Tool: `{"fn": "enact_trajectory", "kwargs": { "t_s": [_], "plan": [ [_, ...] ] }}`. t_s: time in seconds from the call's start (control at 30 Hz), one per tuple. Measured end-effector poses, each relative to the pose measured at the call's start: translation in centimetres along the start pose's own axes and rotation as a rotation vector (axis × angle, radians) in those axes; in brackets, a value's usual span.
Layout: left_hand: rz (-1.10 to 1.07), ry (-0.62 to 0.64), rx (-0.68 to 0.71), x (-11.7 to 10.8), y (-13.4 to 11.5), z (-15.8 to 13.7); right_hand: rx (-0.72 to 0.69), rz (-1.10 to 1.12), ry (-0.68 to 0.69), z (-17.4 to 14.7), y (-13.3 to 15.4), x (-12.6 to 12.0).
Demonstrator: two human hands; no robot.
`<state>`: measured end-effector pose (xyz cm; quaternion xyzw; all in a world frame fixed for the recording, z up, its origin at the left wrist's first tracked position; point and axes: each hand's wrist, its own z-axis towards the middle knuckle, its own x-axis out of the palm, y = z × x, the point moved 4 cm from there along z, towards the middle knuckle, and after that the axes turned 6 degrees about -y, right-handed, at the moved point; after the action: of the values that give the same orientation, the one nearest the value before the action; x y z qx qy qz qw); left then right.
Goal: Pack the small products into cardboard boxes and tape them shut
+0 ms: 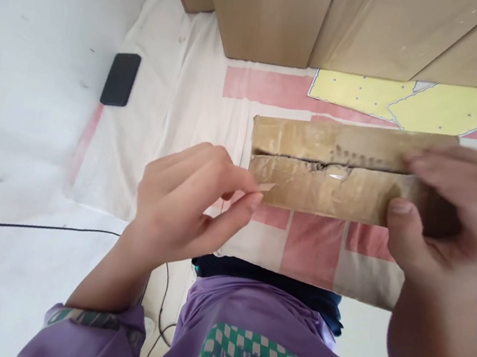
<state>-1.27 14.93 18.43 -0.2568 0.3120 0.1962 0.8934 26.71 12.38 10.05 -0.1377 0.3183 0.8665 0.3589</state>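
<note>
A small narrow whitish strip point(267, 187), perhaps tape or paper, is pinched between the thumb and forefinger of my left hand point(194, 199). The strip's tip reaches over the near left part of a brown cardboard box point(298, 189). That box lies on the cloth with two top flaps meeting at a lengthwise seam, torn near the middle. Over its right end spreads my right hand point(459, 202), thumb apart from the fingers, which are slightly blurred. Whether the right hand presses on the box, I cannot tell.
Large cardboard boxes point(277, 19) line the back. Yellow paper pieces point(454, 110) lie in front of them on the pink and white cloth point(312, 252). A black phone point(120, 79) rests at the left, near a white wall point(55, 31). A dark cable point(38, 228) runs at lower left.
</note>
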Motion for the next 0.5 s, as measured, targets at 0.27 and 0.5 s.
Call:
{"fn": "enact_trajectory", "kwargs": {
  "t_s": [0.27, 0.5],
  "plan": [
    [-0.123, 0.473, -0.345, 2.4, 2.2, 3.5, -0.058, 0.012, -0.115, 0.1, 0.3, 0.4],
    [-0.139, 0.625, -0.383, 3.7, 3.9, 5.5, -0.094, 0.032, -0.14, 0.0, -0.5, 0.5]
  ]
}}
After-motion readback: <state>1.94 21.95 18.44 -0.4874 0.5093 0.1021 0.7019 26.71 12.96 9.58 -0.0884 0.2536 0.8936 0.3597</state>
